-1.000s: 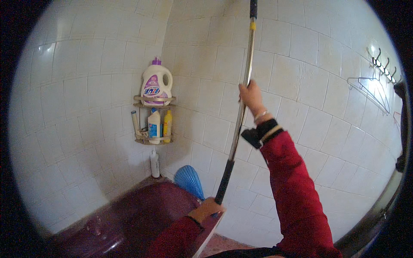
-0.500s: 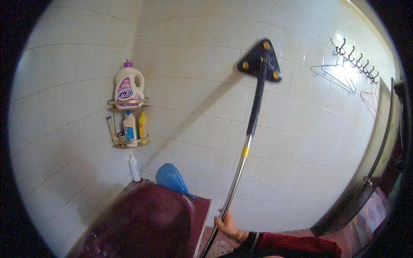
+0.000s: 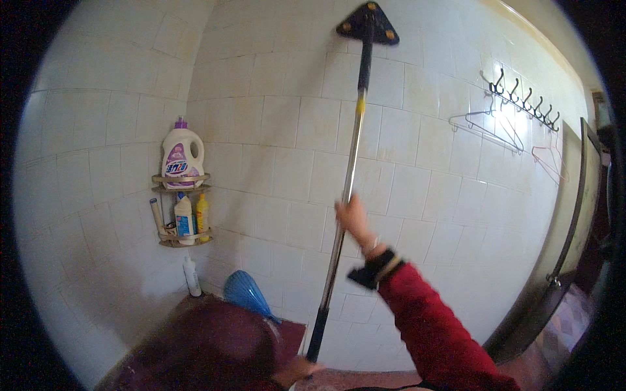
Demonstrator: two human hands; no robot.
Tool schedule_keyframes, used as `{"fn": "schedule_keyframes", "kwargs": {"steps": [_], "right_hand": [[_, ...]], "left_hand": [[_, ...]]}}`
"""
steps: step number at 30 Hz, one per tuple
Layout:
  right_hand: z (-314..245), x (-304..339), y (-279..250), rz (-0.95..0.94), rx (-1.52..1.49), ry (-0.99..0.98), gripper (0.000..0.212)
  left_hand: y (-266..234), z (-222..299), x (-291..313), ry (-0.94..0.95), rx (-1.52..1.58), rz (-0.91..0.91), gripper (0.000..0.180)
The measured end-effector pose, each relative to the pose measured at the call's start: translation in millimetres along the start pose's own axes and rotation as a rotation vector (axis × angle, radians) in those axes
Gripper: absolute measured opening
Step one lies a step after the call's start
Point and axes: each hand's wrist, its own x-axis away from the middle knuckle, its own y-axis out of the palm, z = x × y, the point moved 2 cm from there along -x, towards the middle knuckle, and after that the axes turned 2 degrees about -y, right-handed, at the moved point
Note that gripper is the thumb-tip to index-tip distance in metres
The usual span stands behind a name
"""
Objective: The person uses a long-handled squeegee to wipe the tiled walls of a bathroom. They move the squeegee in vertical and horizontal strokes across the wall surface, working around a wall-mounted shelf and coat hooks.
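Observation:
A long-handled mop with a triangular black head stands raised against the tiled wall (image 3: 274, 140). Its silver pole (image 3: 353, 150) runs down to a black grip (image 3: 317, 335), and yellow knobs dot the back of its head (image 3: 368, 27). My right hand (image 3: 354, 218) is closed round the middle of the pole, the red-sleeved arm reaching up from below. Low in the picture, my left hand (image 3: 297, 371) is wrapped about the bottom end of the grip, partly cut off by the lower edge.
A corner rack (image 3: 186, 241) carries a large detergent jug (image 3: 182, 156) and smaller bottles. Below it, a white bottle (image 3: 192, 277) and a blue ribbed object (image 3: 250, 296) rest on the dark red tub (image 3: 215, 339). Hooks (image 3: 525, 101) with hangers and a door (image 3: 561, 241) are right.
The mop head has risen up the wall and shifted slightly left in view. My right hand is higher with the pole, and my left hand has come into view at the grip's end.

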Motion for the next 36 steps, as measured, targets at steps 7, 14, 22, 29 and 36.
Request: {"fn": "schedule_keyframes", "kwargs": {"steps": [7,14,22,29,36], "right_hand": [[-95,-178,-87,-0.026,0.226,-0.119,0.039],[20,30,-29,-0.054,0.050,-0.073,0.035],[43,292,33,-0.115,-0.294,0.219,0.039],[43,179,5,0.048,-0.577,0.153,0.031],[38,-5,-86,0.246,-0.602,-0.034,0.031]], "left_hand": [[-55,183,-29,0.293,0.153,0.096,0.035],[13,-27,-2,-0.177,0.329,-0.081,0.028],[38,-143,132,-0.229,0.239,0.184,0.028],[-6,-90,127,0.127,-0.431,0.835,0.030],[-83,71,64,-0.099,-0.375,0.516,0.046]]}}
